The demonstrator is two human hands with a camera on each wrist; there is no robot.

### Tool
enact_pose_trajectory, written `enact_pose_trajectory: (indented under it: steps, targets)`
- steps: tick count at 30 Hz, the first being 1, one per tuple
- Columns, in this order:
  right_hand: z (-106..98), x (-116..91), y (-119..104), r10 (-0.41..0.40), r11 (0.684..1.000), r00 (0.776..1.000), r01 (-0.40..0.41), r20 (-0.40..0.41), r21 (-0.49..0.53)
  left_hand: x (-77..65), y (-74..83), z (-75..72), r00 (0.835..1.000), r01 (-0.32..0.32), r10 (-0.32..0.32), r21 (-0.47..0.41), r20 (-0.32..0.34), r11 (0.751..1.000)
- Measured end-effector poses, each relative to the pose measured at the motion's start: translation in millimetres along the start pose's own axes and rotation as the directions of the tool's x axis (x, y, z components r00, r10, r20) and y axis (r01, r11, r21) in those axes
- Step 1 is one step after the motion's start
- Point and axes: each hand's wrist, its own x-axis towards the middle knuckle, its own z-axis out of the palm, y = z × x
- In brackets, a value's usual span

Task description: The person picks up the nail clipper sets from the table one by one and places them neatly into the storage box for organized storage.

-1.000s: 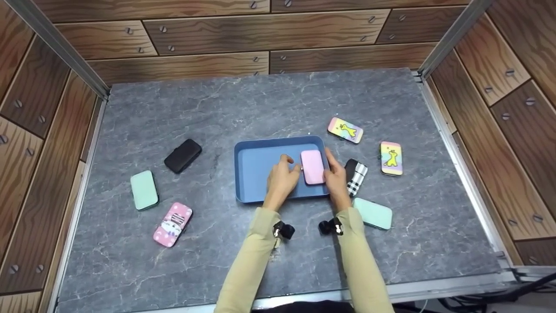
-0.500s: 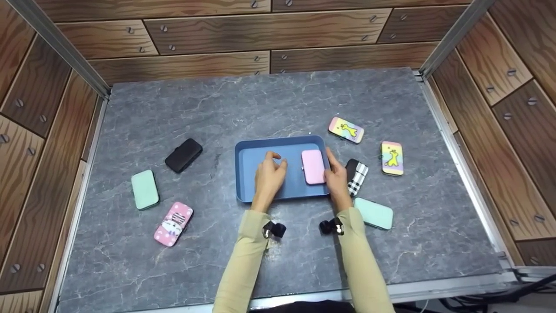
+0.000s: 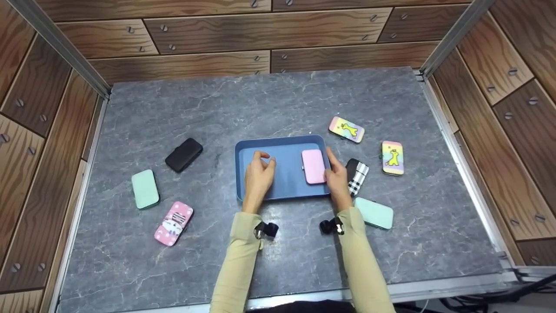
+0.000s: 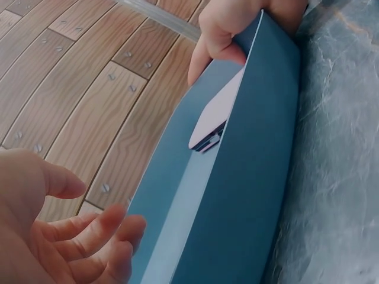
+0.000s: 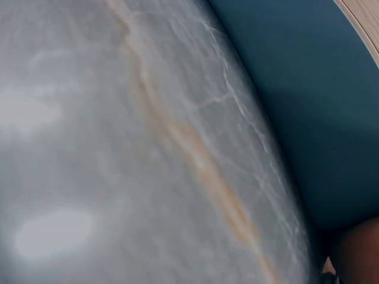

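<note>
Drawn toward nine o'clock, the left hand (image 3: 259,177) has moved off the pink case (image 3: 313,167), seemingly released flat at three o'clock inside the blue tray (image 3: 289,174). Left fingers curl loosely apart (nothing between them); the right hand (image 3: 338,177) pinches the tray's wall. Both objects look smooth, round-cornered.

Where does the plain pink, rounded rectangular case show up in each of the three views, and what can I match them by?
Head: the plain pink, rounded rectangular case lies right of centre, inside the right end of the blue rectangular tray.
Left wrist: just above and right of centre, partly hidden behind the tray's near wall.
Right wrist: not in the picture; the tray's outer wall fills the upper right.
Shared landmark: the tray.
</note>
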Motion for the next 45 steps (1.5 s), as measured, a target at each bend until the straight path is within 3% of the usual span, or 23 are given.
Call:
enact_pose_trajectory:
  steps: [6,13,22,29,36,45]
  targets:
    - [-1.2,-0.5,0.1,0.010,1.000,1.000,-0.010,0.013,0.015,0.9,-3.3,-10.4,0.999,-0.015,0.015,0.003,-0.035,1.000]
    - [-0.7,0.2,1.6,-0.003,1.000,1.000,0.003,0.010,0.026,-0.4,-8.7,-22.0,0.999,0.008,-0.009,-0.021,-0.049,1.000]
    - [0.1,-0.1,2.5,0.009,0.999,1.000,-0.009,0.004,0.040,-4.2,-17.3,-37.4,0.996,0.012,-0.020,-0.093,-0.084,0.996]
    - [-1.2,0.9,2.7,0.025,1.000,1.000,-0.025,0.005,0.017,-7.4,-23.1,-47.2,0.997,0.011,-0.024,-0.182,-0.069,0.983]
    - [-0.8,-0.1,0.3,0.003,1.000,1.000,-0.003,0.020,0.012,-13.4,-32.1,-60.4,0.992,0.031,-0.060,-0.253,-0.108,0.967]
    - [-1.8,-0.4,0.3,0.015,1.000,1.000,-0.015,0.026,-0.005,-23.1,-51.0,-78.0,0.986,0.043,-0.084,-0.265,-0.147,0.963]
